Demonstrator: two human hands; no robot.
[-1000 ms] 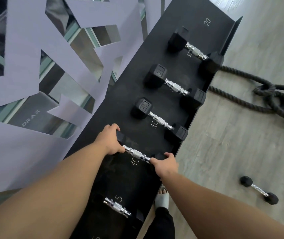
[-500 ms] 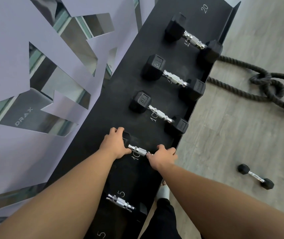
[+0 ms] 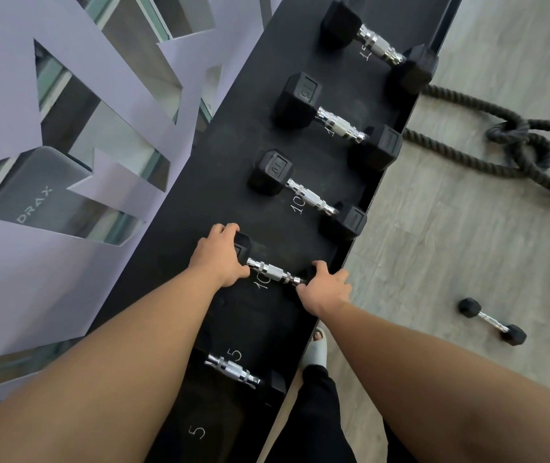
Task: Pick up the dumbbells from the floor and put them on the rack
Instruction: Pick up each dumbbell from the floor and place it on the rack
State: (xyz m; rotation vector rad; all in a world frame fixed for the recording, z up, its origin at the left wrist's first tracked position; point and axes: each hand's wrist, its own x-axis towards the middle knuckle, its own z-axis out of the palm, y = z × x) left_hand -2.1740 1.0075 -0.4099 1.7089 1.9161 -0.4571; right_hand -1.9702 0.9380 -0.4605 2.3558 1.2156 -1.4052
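With both hands (image 3: 220,259) (image 3: 325,287) clenched on a dumbbell (image 3: 272,271) on the rack (image 3: 206,182), we see one dumbbell (image 3: 492,321) left on the floor (image 3: 433,248).

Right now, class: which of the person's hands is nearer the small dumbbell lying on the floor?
Right. The right hand grips the rack-edge end of a racked dumbbell, on the small dumbbell's side; the left hand holds the far end.

black rack (image 3: 220,182) bears five dumbbells; floor (image 3: 433,255) bears one dumbbell (image 3: 492,321), rope (image 3: 517,152).
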